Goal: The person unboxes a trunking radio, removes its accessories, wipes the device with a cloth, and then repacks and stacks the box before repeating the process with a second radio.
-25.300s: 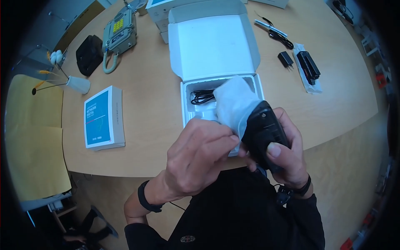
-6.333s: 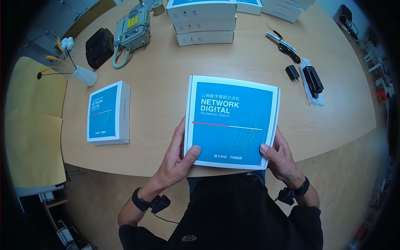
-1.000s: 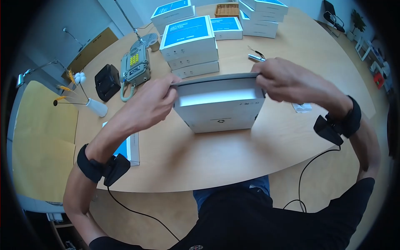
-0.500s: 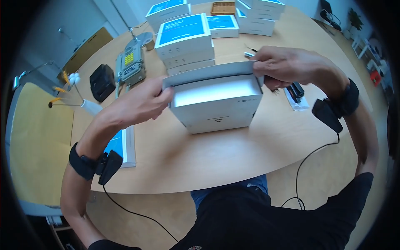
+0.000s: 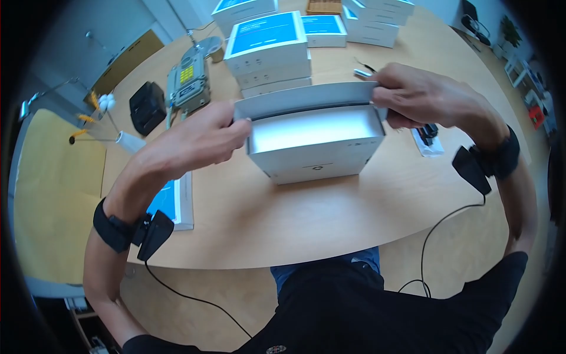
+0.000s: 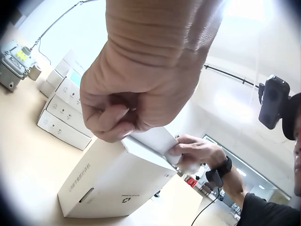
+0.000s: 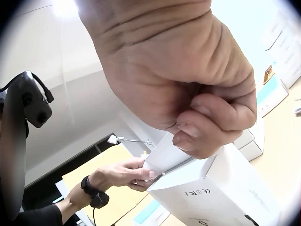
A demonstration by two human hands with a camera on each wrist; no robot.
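A white box (image 5: 312, 156) stands on edge on the table, its top side uncovered and its raised flap (image 5: 306, 97) tilted up at the back. The left hand (image 5: 197, 138) pinches the flap's left corner, and the right hand (image 5: 421, 97) pinches its right corner. In the left wrist view the left hand (image 6: 141, 80) has curled fingers at the top of the box (image 6: 113, 179). From the right wrist view, the right hand (image 7: 183, 80) is curled above the box (image 7: 211, 188), with the left hand (image 7: 122, 174) at the flap's far end.
Stacked blue-topped boxes (image 5: 265, 44) stand behind. Left are a grey-green telephone (image 5: 188, 82), a black case (image 5: 147, 108), a white vase (image 5: 128, 141) and a blue-and-white box (image 5: 184, 203). A black device on a white sleeve (image 5: 429, 144) lies right of the right hand.
Compared with a second ago, the flap is tilted further up and more of its face shows. Both hands still hold its corners. Earlier, the hands held a blue-topped box flat.
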